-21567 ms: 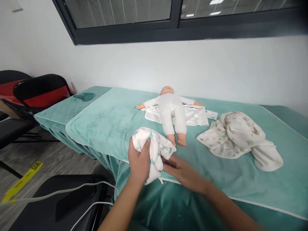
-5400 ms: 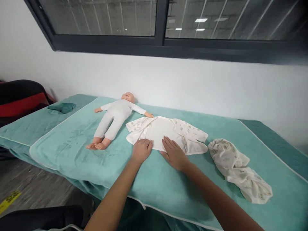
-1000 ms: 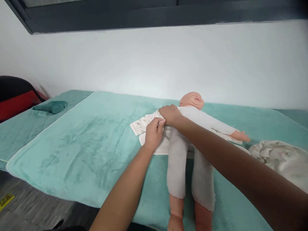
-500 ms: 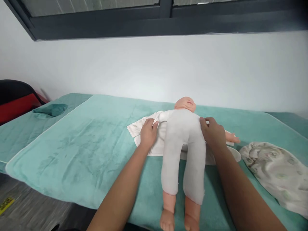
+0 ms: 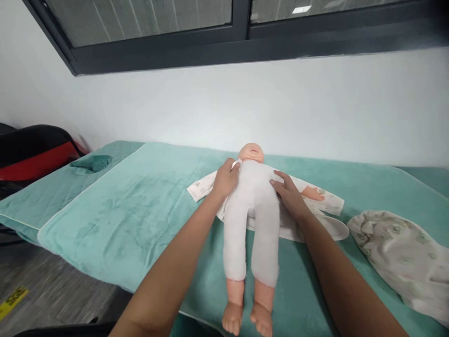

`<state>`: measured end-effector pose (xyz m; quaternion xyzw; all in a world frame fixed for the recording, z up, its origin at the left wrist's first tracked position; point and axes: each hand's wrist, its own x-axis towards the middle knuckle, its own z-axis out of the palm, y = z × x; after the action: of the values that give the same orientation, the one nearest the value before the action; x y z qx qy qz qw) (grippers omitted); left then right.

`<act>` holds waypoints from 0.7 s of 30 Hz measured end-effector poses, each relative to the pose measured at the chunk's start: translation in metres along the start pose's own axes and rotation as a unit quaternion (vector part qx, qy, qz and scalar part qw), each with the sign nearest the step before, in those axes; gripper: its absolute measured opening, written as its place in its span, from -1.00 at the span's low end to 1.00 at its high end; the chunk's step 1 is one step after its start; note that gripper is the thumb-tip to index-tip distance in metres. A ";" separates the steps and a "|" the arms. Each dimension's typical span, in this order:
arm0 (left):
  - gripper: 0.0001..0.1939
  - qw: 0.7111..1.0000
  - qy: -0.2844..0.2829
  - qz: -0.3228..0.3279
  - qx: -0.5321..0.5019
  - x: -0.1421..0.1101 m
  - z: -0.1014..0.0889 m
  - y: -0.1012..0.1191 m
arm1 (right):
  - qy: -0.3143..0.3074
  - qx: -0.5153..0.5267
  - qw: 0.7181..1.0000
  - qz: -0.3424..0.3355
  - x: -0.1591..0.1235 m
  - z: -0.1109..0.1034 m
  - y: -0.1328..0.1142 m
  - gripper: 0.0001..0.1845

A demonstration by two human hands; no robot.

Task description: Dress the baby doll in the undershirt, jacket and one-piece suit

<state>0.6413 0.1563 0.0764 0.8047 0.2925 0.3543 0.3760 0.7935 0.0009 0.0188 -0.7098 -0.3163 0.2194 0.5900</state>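
One long teal-covered surface (image 5: 119, 210) is set against one white wall (image 5: 168, 107), its far left and right ends cut off by the view. Above it, one dark-framed window (image 5: 196, 50) is seen with two panes, its top cut off. On the cover one doll (image 5: 253, 187) is laid on its back, with two legs and two bare feet in view; only one of its hands is seen, against a printed sleeve at the right, and the other arm is hidden. Beneath the doll one white printed shirt (image 5: 329, 224) is spread, with two sleeves showing and its middle covered. To the right one crumpled printed cloth (image 5: 403, 257) is cut off by the edge. At the left, black-and-red seating (image 5: 42, 161) is partly cut off; how many chairs there are cannot be told. By the left hand (image 5: 226, 179), a fold of white fabric (image 5: 236, 164) is pinched at the doll's shoulder; whether it is the shirt's cannot be made out. The doll's side is touched by the right hand (image 5: 286, 189), its fingers parted. One small teal cloth (image 5: 93, 163) is seen near the seating, and one yellow strip (image 5: 13, 302) on the floor is cut off.
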 end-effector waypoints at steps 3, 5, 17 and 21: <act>-0.86 0.999 -0.046 -0.019 -0.008 -0.010 -0.016 0.020 | -0.010 -0.004 1.000 -0.006 0.003 0.000 0.003 -0.28; -0.95 0.994 -0.095 -0.007 -0.046 -0.023 -0.025 0.040 | -0.010 -0.004 1.000 -0.009 0.003 0.000 0.003 -0.27; -0.77 0.996 -0.081 0.040 0.019 -0.041 -0.018 0.032 | -0.009 0.031 0.999 0.005 0.006 0.002 0.005 -0.29; -0.70 0.989 -0.099 0.084 0.070 -0.021 0.006 0.018 | -0.040 0.047 0.998 -0.021 0.011 0.003 0.007 -0.29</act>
<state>0.6376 0.1289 0.0814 0.8821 0.2093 0.2814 0.3146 0.8001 0.0103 0.0119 -0.6650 -0.3439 0.2503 0.6139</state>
